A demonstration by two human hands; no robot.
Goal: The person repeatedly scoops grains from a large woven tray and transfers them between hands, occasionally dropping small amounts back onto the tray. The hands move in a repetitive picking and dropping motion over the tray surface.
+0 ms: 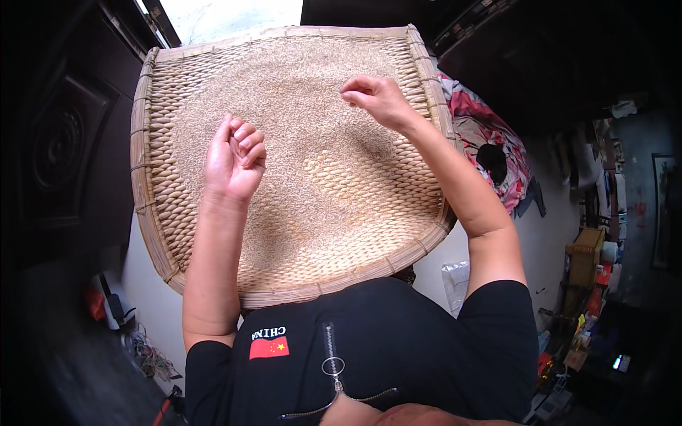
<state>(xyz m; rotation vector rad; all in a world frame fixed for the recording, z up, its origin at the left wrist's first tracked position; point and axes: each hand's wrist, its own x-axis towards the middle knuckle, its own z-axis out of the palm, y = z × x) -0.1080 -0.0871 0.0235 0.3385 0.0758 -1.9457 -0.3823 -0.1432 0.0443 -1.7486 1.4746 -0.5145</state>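
A woven winnowing basket (426,183) with a bound wooden rim lies before me, its near edge close to my body. Small pale tan grains (287,106) are spread over most of it, thinner near the middle and front, where the weave shows. Above the left part of the grain is my left hand (234,154), palm turned up and fingers curled in. My right hand (375,98) hovers over the far right part, with thumb and forefinger close together. Whether either hand holds any grains cannot be made out. Both hands cast shadows on the basket.
Dark panelled doors (64,144) flank the basket, with a bright opening (240,18) beyond. Crumpled red and white cloth (479,117) is at the right. A clear plastic bag (455,282) lies on the pale floor. Tangled wires (146,351) are lower left; boxes (586,247) and clutter line the right.
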